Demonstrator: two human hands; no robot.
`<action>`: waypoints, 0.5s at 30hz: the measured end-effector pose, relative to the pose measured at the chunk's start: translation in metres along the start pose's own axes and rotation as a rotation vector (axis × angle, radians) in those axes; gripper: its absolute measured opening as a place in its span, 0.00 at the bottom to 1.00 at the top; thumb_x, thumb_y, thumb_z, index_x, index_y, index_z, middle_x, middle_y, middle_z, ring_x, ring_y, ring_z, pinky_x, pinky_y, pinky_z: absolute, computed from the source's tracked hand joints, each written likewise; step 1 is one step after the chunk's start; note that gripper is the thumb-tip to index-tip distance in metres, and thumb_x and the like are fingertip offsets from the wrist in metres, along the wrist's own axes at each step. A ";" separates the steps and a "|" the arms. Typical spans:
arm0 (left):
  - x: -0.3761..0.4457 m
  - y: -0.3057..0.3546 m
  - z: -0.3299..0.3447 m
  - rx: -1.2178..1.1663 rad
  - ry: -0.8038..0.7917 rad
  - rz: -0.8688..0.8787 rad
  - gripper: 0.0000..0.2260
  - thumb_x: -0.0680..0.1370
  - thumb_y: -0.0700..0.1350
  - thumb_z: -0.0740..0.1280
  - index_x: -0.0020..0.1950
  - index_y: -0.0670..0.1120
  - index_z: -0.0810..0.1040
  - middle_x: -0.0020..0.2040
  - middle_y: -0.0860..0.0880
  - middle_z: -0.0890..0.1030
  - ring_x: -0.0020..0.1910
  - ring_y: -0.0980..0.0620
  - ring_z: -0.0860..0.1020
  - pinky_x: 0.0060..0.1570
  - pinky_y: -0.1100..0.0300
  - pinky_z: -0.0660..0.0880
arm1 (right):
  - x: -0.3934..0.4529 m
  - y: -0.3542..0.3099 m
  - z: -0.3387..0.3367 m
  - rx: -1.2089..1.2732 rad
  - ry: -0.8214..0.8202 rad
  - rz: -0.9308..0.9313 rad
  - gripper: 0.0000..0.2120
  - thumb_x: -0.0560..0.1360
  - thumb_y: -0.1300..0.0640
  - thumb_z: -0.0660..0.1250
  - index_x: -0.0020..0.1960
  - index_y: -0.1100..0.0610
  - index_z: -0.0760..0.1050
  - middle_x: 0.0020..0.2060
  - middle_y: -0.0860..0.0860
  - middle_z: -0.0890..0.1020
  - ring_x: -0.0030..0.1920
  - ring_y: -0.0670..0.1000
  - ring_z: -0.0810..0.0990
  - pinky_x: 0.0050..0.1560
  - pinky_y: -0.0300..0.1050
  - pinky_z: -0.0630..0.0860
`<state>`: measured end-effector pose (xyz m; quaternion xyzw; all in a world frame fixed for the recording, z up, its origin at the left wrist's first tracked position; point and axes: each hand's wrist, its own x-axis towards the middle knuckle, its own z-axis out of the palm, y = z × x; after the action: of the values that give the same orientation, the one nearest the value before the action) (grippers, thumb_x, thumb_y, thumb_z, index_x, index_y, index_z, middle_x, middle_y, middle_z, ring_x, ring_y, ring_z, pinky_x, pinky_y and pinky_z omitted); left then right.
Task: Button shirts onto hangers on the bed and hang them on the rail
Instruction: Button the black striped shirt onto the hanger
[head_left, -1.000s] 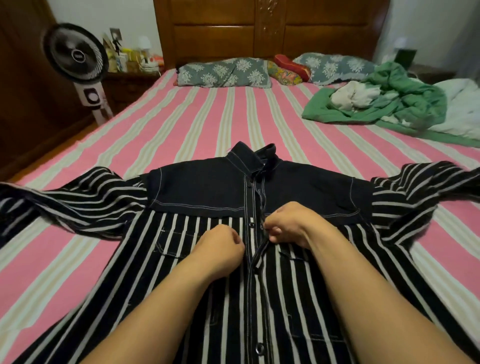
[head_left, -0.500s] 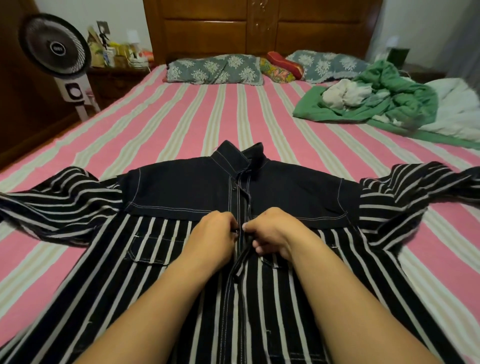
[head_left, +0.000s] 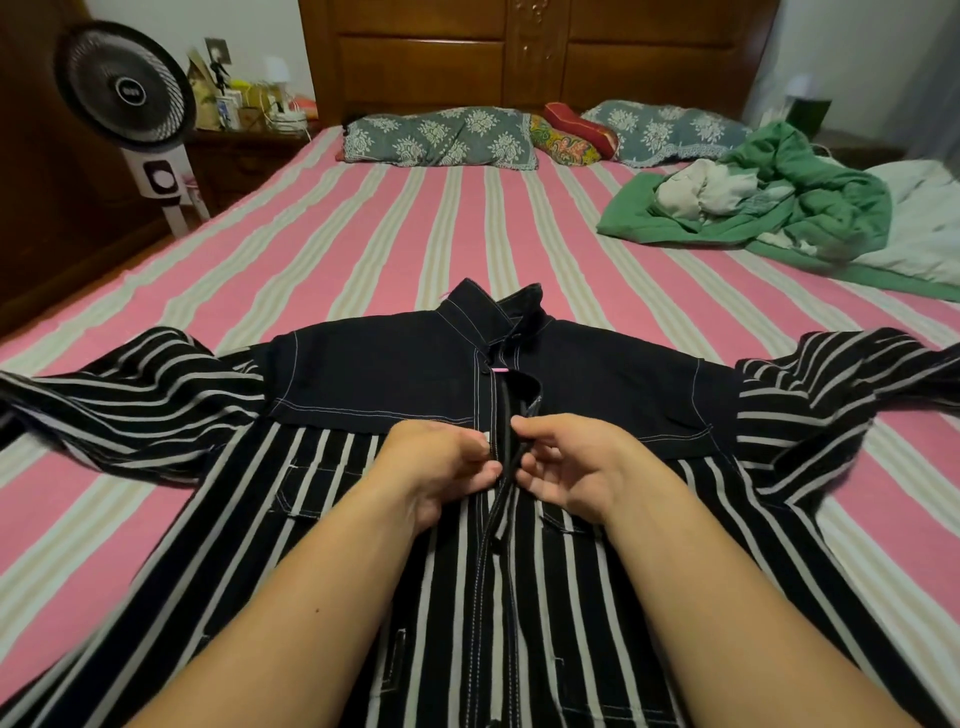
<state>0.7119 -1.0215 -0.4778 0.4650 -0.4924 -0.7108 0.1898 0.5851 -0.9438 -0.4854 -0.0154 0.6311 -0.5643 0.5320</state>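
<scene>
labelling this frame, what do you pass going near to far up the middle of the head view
left hand and right hand on the shirt placket → collar → bare striped sheet → pillows → headboard

Dim room: carved dark wooden headboard (head_left: 535, 52) against pale wall (head_left: 831, 47); black-and-white pedestal fan (head_left: 127, 91) at left beside cluttered dark wooden nightstand (head_left: 244, 150); pink-and-cream striped bedsheet (head_left: 363, 228); crumpled green quilt (head_left: 810, 208) at right.
</scene>
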 end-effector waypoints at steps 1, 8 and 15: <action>-0.001 -0.001 0.001 0.008 -0.007 -0.006 0.07 0.77 0.28 0.66 0.43 0.37 0.80 0.33 0.42 0.81 0.29 0.50 0.81 0.30 0.61 0.82 | -0.001 -0.001 0.000 0.022 0.005 0.000 0.09 0.77 0.60 0.72 0.39 0.58 0.76 0.23 0.48 0.75 0.30 0.46 0.74 0.34 0.40 0.79; 0.004 -0.008 0.005 0.177 0.027 0.086 0.07 0.77 0.30 0.68 0.44 0.39 0.83 0.39 0.40 0.83 0.33 0.48 0.80 0.31 0.62 0.76 | 0.000 0.018 0.016 -0.087 0.127 -0.221 0.03 0.75 0.67 0.71 0.45 0.61 0.83 0.44 0.56 0.87 0.42 0.51 0.85 0.40 0.41 0.79; 0.004 -0.005 -0.001 0.231 -0.013 0.135 0.07 0.78 0.31 0.68 0.44 0.39 0.84 0.37 0.41 0.82 0.33 0.50 0.77 0.34 0.61 0.75 | 0.006 0.020 0.013 -0.189 0.167 -0.295 0.01 0.74 0.63 0.74 0.45 0.60 0.84 0.44 0.56 0.87 0.45 0.53 0.87 0.46 0.45 0.83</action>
<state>0.7117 -1.0224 -0.4846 0.4450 -0.6025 -0.6379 0.1790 0.6033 -0.9496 -0.5019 -0.1108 0.7143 -0.5736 0.3853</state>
